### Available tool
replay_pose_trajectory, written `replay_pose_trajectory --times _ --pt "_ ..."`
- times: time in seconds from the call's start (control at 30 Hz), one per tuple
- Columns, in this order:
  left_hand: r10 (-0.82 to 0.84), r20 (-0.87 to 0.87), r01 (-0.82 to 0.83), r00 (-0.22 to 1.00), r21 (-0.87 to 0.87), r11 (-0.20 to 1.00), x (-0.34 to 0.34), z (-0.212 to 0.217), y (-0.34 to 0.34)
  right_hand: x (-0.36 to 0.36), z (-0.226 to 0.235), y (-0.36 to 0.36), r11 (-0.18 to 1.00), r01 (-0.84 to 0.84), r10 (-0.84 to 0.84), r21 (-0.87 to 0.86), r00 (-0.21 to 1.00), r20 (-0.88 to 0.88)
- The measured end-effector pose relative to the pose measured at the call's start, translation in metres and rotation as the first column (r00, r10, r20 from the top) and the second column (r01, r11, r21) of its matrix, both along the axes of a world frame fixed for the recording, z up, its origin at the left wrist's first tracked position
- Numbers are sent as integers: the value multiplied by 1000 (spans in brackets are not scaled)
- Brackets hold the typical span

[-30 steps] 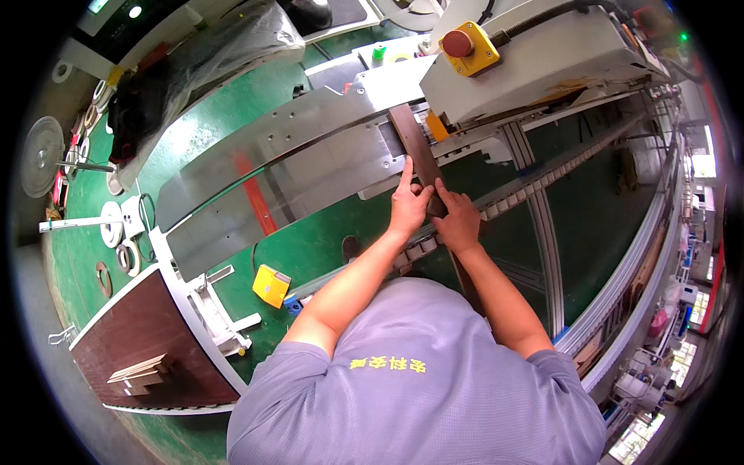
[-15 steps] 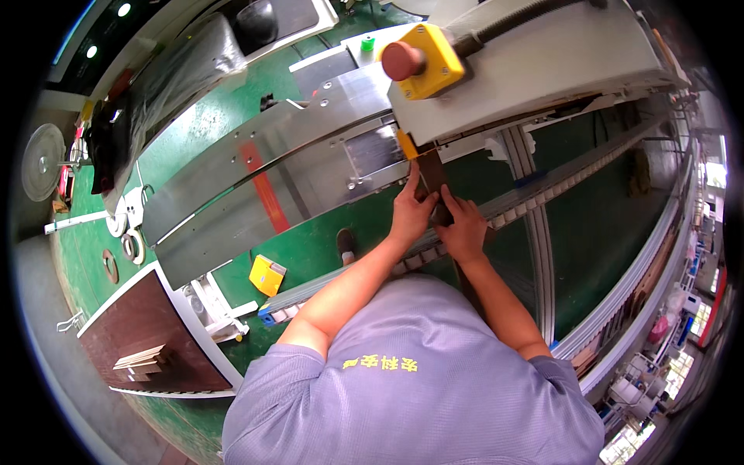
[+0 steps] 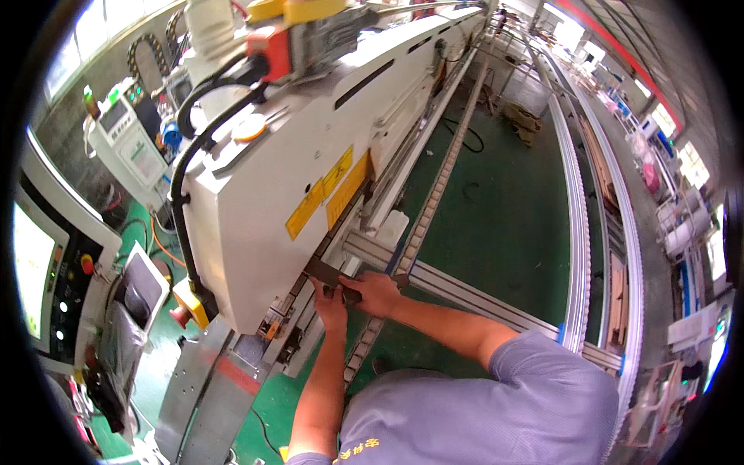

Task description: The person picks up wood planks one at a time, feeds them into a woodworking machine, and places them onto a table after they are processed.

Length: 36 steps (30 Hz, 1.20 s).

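Note:
A flat, narrow dark-brown strip [image 3: 325, 273] sticks out from under the long white machine housing [image 3: 256, 225]. My left hand [image 3: 332, 310] is closed on the strip's near edge, close to the housing. Farther out, my right hand [image 3: 376, 294] grips the same strip, its fingers over the top. The two hands nearly touch. Part of the strip is hidden by my fingers, and its inner end is hidden under the housing.
A roller rail [image 3: 434, 203] runs past my hands into the distance, crossed by an aluminium beam [image 3: 480, 298]. A metal machine bed [image 3: 182, 395] lies at lower left. A yellow box with a red button [image 3: 190, 304] hangs from the housing. A control screen [image 3: 39, 271] stands far left.
My view has swung to the right along the machine, bringing its long housing and rails into sight. Both hands stay on the brown strip at the machine's edge.

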<state>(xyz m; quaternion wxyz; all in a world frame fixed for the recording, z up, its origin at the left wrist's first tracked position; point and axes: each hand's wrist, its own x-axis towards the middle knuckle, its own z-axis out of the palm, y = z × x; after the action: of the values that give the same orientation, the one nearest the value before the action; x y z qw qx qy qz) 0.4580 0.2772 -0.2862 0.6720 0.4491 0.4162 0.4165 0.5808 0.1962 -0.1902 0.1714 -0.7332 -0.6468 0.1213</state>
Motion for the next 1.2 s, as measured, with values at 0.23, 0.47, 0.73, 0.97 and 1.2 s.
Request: replay_pose_trajectory --times 0.23,0.47,0.73,0.97,1.2 --pt "-336 -523 491 783 190 850 -25 -2 60 16 1 49 998 23 -32 53 983 183" --pt "408 -363 -219 837 461 860 -247 105 -78 -33 34 -100 994 -109 108 -4 992 -61" --pt "696 -597 -843 -399 537 -23 -655 11 -294 -192 21 -115 789 -519 169 -329 698 -696" --pt "250 -744 -770 -620 513 -380 -927 25 -369 -361 54 -78 676 -569 184 -467 745 -641" --pt "212 -891 -878 -401 307 -367 -1057 13 -377 -484 79 -88 553 -614 391 -563 788 -476"
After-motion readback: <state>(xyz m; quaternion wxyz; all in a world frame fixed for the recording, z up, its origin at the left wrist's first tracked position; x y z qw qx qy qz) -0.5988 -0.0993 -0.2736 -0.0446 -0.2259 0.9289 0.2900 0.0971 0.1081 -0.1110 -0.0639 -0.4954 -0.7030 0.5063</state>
